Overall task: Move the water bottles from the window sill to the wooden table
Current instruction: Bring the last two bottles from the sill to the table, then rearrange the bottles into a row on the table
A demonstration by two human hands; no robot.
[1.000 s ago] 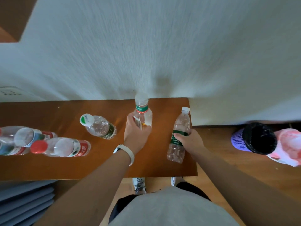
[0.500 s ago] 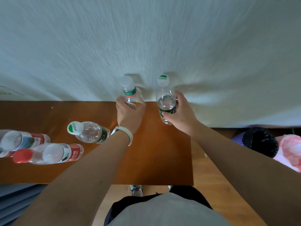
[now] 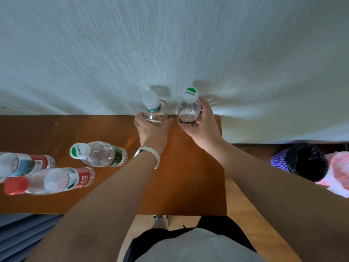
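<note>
Left hand [image 3: 151, 131] grips white-capped bottle [image 3: 155, 112]; right hand [image 3: 204, 125] grips green-capped bottle [image 3: 189, 110]; both seemingly on table [image 3: 190, 171].

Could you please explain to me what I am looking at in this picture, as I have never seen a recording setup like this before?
There is no machine here: a person works with two bare hands, and the single camera is worn on the head, looking down, so you see everything from above. The left hand, wearing a white wristband, grips a white-capped bottle. The right hand grips a second bottle with a green-and-white cap. Both are upright at the far edge of the wooden table, by the wall; whether their bases touch it cannot be told. More bottles are on the table's left part: a loose green-capped bottle, a red-capped bottle, and a bottle at the picture's edge. On the floor at right stands a purple basket.
</note>
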